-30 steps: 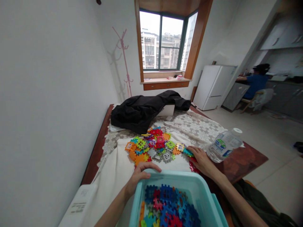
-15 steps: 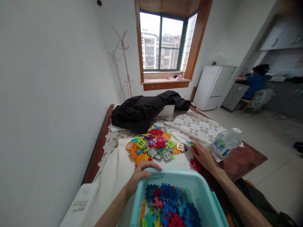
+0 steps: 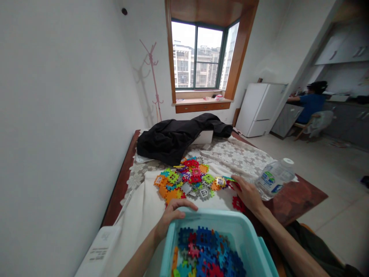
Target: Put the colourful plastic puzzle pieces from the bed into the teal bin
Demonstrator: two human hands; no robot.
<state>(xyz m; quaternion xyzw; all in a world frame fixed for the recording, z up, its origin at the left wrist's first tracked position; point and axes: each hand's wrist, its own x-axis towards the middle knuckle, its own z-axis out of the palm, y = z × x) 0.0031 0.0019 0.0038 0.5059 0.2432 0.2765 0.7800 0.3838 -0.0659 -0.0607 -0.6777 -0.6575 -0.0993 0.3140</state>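
Observation:
My left hand (image 3: 174, 217) grips the far left rim of a light teal plastic bin (image 3: 219, 215), thumb on top. Inside the bin lie many interlocking building pieces (image 3: 206, 240), mostly blue with some red, green and yellow. On the white cloth beyond it spreads a heap of mixed-colour building pieces (image 3: 187, 181). My right hand (image 3: 246, 192) is at the heap's right side, its fingers closed on a few flat pieces; a green-and-teal edge (image 3: 229, 179) and some red show at the fingertips. A red piece (image 3: 238, 204) lies below that hand.
A large clear bottle (image 3: 273, 179) stands right of my right hand, near the brown table corner (image 3: 302, 196). Black cloth (image 3: 173, 136) covers a white box (image 3: 203, 137) at the back. A white device (image 3: 98, 246) lies at left. A person (image 3: 313, 102) sits far right.
My right hand has moved a little left with its pieces, up to the edge of the heap. My left hand stays on the bin rim. The view has tilted slightly.

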